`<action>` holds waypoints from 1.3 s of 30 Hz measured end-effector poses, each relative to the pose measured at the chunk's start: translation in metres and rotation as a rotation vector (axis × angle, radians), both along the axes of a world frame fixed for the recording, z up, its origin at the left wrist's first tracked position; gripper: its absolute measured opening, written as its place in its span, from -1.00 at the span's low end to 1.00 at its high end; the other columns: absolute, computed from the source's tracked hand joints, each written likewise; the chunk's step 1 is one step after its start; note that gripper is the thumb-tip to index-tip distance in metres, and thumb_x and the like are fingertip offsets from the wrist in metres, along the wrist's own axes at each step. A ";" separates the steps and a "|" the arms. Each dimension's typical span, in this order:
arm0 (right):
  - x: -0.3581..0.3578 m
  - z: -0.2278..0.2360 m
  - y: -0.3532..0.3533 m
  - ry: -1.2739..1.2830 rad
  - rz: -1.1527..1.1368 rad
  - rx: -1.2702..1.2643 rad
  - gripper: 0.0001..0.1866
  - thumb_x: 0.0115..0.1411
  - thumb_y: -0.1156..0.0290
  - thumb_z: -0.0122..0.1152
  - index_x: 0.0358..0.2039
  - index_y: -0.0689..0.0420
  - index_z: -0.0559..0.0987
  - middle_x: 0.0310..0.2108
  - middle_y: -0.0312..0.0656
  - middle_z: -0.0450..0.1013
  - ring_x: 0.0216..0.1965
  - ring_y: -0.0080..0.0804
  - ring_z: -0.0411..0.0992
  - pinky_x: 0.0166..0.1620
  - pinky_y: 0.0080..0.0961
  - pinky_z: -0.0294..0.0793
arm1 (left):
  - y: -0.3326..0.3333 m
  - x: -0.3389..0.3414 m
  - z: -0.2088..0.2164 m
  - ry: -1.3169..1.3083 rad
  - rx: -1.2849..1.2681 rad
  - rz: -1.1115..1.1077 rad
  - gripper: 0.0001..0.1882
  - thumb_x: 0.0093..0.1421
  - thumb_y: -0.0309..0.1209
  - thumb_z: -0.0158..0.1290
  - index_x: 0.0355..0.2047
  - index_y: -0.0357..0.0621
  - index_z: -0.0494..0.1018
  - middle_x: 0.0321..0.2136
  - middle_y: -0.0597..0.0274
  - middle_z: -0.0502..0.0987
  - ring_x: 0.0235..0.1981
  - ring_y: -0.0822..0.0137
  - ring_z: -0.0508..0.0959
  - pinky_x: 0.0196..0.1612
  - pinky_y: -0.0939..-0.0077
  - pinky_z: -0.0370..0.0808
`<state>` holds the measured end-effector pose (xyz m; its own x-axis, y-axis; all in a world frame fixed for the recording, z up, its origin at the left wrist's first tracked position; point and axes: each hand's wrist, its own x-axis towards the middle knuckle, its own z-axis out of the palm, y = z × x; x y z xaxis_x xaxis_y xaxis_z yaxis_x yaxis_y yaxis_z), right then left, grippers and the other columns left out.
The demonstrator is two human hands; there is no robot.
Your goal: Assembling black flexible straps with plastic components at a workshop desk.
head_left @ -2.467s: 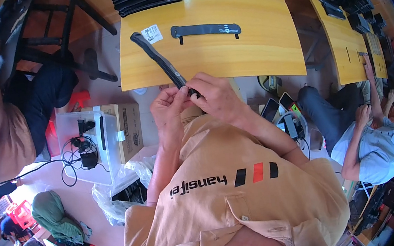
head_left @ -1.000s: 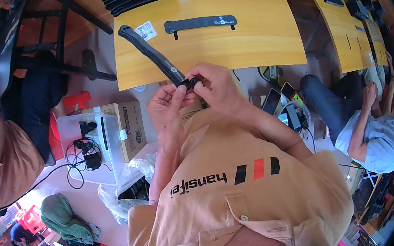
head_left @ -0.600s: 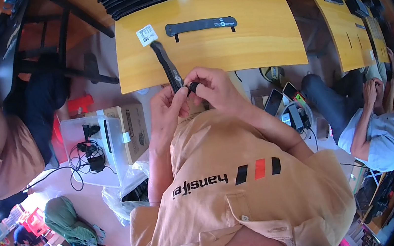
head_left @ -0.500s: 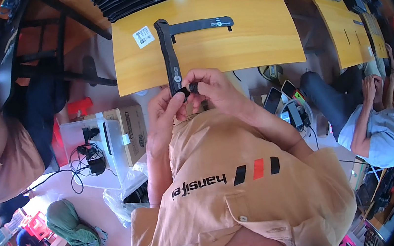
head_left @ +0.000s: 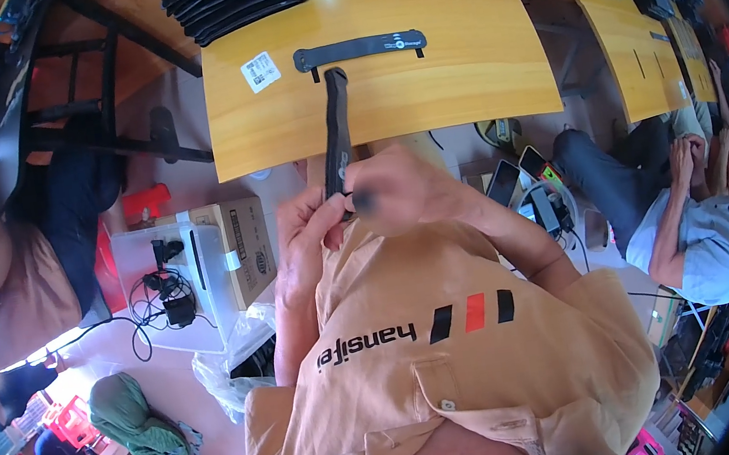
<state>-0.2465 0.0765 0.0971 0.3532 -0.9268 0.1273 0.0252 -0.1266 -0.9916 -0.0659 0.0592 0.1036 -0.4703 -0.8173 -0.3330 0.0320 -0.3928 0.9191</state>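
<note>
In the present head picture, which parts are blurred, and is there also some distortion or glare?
Head view: the right hand looks smeared, probably by motion, the left hand less so; the strap lying on the table is sharper; the table's edges bow; glare washes out part of the left rim.

The one view comes from the left of two fisheye cameras on the wearer's head, facing steeply down over the tan shirt (head_left: 493,367), which fills the near, lower part. The hands (head_left: 405,185) sit mid-view at close range, the table (head_left: 457,91) lies beyond them toward the top, and straight edges bow near the border.
</note>
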 end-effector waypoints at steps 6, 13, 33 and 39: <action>-0.015 0.013 0.023 -1.010 -0.184 0.949 -0.75 0.23 0.19 -0.11 -0.38 0.08 0.43 -0.79 -0.45 0.06 -0.81 -0.70 0.02 -0.71 -0.76 0.03 | 0.008 0.009 0.008 0.169 0.122 -0.066 -0.78 0.10 -0.36 -0.02 -0.61 -0.22 0.38 -0.77 0.43 0.27 -0.77 0.65 0.17 -0.71 0.75 0.01; -0.262 0.009 0.045 -1.572 -0.661 -0.009 -0.83 0.13 0.44 -0.18 -0.61 0.09 0.24 -0.75 -0.42 0.02 -0.78 -0.64 0.02 -0.70 -0.71 0.08 | -0.013 0.125 -0.030 0.685 0.537 0.365 -0.71 0.08 -0.37 -0.10 -0.72 -0.03 0.11 -0.87 0.46 0.05 -0.89 0.58 0.02 -0.82 0.67 -0.04; -0.181 0.076 0.043 0.624 -1.042 -0.173 -0.71 0.11 0.71 -0.08 -0.17 0.27 0.52 -0.48 -0.27 0.40 -0.52 -0.66 0.38 -0.44 -0.76 0.39 | -0.041 0.043 -0.090 -0.281 0.329 0.393 -0.53 0.18 -0.05 -0.06 -0.33 -0.30 0.46 -0.45 0.09 0.55 -0.62 0.43 0.51 -0.55 0.70 0.40; -0.172 0.086 0.043 0.505 -0.806 -0.116 -0.78 0.06 0.70 0.00 -0.27 0.33 0.53 -0.43 -0.23 0.39 -0.44 -0.59 0.38 -0.37 -0.73 0.40 | -0.047 0.048 -0.045 -0.359 -0.354 0.678 -0.65 0.20 -0.20 -0.05 -0.25 -0.28 0.46 -0.38 0.05 0.54 -0.45 0.38 0.53 -0.37 0.57 0.46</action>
<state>-0.4189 0.1200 0.1835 -0.3468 -0.9065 0.2408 -0.5398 -0.0171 -0.8416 -0.0178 0.0122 0.0584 0.2450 -0.9687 -0.0399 -0.1606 -0.0812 0.9837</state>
